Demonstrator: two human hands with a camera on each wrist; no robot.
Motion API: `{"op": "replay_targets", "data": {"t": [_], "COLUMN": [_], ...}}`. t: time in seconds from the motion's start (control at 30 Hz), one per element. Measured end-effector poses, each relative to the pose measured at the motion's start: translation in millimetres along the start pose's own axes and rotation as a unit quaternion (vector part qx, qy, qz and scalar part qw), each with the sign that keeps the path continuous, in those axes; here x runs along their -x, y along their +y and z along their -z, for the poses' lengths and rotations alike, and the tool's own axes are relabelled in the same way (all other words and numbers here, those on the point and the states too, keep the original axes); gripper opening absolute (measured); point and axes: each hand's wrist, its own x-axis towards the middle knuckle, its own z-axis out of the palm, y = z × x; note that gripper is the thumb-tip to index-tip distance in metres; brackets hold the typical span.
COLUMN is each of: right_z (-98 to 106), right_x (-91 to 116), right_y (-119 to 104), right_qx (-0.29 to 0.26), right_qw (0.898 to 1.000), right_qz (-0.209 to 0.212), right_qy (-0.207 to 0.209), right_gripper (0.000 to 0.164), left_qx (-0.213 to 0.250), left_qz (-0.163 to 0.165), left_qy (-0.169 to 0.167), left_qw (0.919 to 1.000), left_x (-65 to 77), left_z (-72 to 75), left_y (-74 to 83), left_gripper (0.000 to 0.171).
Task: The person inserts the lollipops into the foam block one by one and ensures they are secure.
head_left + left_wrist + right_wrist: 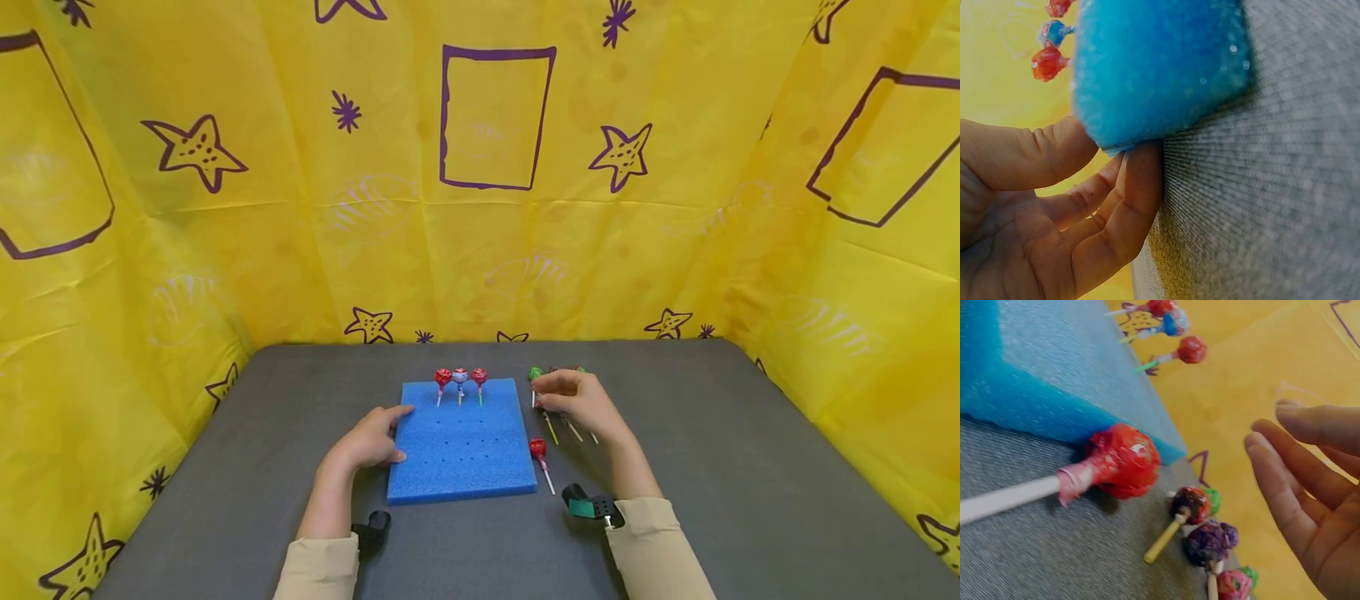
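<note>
A blue foam board (465, 475) with small holes lies on the table, and three lollipops (460, 377) stand upright along its far edge. My left hand (369, 437) holds the board by its left edge, thumb and fingers against it. My right hand (577, 402) is over the group of wrapped lollipops (1207, 540) to the right of the board. In the right wrist view, its fingers (1282, 500) and thumb stand apart with nothing between them. A green lollipop (536, 373) shows beside the fingertips in the head view. The hand hides part of the group.
One red lollipop (1124, 461) with a white stick lies alone by the board's right edge. A grey table (465, 550) carries everything. Yellow cloth (495, 250) with purple drawings hangs behind and at both sides.
</note>
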Motion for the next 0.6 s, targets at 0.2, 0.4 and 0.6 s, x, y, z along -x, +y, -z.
{"op": "replay_targets", "data": {"t": [0.2, 0.4, 0.6], "right_z": [9, 15, 14], "right_x": [6, 9, 10], "right_y": [0, 2, 3], "right_qx": [0.008, 0.036, 0.057], "right_qw": [0.999, 0.993, 0.986], "right_qz": [-0.02, -0.026, -0.049], "right_qy": [-0.047, -0.107, -0.151], "right_gripper": [0.032, 0.032, 0.032], "left_qx": [0.001, -0.003, -0.003], "left_qz": [-0.004, 0.001, 0.002], "left_qy": [0.001, 0.001, 0.003], "left_qw": [1.0, 1.0, 1.0], "left_x": [0.8, 0.8, 1.3], "left_z": [-0.3, -0.2, -0.7], "left_y": [0.0, 1.3, 0.3], "left_gripper": [0.066, 0.067, 0.067]}}
